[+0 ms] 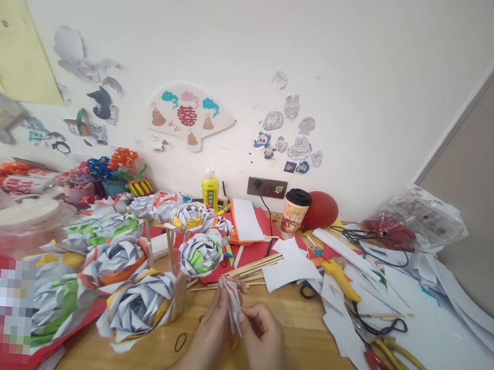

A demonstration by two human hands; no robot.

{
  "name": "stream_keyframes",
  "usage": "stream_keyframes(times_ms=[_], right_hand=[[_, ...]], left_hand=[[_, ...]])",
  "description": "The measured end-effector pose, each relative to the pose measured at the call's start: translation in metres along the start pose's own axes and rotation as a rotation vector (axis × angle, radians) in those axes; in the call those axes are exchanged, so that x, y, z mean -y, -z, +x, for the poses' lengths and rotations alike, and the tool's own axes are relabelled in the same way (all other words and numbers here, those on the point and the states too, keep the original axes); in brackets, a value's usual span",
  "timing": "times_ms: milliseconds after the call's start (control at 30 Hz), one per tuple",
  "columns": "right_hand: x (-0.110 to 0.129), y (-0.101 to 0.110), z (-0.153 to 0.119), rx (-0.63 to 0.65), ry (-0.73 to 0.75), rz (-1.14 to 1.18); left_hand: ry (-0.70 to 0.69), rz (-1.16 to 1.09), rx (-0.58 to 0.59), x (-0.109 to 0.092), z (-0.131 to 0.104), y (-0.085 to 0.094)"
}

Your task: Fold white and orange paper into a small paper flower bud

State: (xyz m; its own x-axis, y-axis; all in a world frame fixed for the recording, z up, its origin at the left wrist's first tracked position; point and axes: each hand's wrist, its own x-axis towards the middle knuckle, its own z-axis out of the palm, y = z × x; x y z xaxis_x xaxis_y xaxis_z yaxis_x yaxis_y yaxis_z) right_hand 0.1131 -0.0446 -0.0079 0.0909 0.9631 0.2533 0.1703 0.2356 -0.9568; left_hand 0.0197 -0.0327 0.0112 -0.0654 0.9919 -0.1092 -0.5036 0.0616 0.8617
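You're facing a white wall (242,30) with cutouts (187,115) clinging to it, rising behind a wooden table's (299,331) back edge.

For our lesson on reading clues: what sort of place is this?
Probably a craft table, given the folded paper flowers, the yellow glue gun and the loose white paper.

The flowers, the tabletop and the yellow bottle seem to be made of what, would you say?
Flowers: matt paper, going by the crisp folds and thin edges. Tabletop: wood or wood-look laminate with a soft sheen, given its grain. Bottle: probably smooth plastic, judging by its cap and wrapped label, though glass is possible.
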Motion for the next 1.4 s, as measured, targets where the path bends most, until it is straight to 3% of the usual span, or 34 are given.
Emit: stream_keyframes(times_ms=[100,200,300,500,733,833,1000,1167,1300,1400], right_hand=[[0.001,0.002,-0.001,0.03,0.091,-0.116],[0.003,0.003,-0.002,0.038,0.242,-0.231],[0.006,0.002,-0.003,0.023,0.358,-0.315],[0.008,0.002,-0.003,0.043,0.363,-0.322],[0.008,-0.005,-0.004,0.0,0.511,-0.493],[0.01,-0.006,-0.005,-0.023,0.534,-0.457],[0.017,-0.003,-0.004,0.031,0.559,-0.374],[0.013,-0.006,-0.002,0.002,0.388,-0.376],[0.006,-0.003,0.001,0.016,0.578,-0.566],[0.005,0.004,0.002,0.063,0.617,-0.664]], left_hand=[[-0.041,-0.001,0.149,0.003,-0.001,0.003],[-0.002,0.02,0.213,-0.001,-0.004,0.001],[0.014,0.023,0.197,-0.007,-0.007,-0.004],[0.117,-0.111,0.089,-0.001,0.0,-0.003],[0.158,-0.25,0.011,-0.005,-0.006,-0.002],[0.243,-0.32,0.05,-0.011,-0.01,-0.006],[0.193,-0.371,0.061,-0.013,-0.01,-0.011],[0.187,-0.299,0.1,-0.015,-0.01,-0.011],[0.181,-0.284,0.084,-0.019,-0.008,-0.011],[0.215,-0.27,0.084,-0.023,-0.007,-0.012]])
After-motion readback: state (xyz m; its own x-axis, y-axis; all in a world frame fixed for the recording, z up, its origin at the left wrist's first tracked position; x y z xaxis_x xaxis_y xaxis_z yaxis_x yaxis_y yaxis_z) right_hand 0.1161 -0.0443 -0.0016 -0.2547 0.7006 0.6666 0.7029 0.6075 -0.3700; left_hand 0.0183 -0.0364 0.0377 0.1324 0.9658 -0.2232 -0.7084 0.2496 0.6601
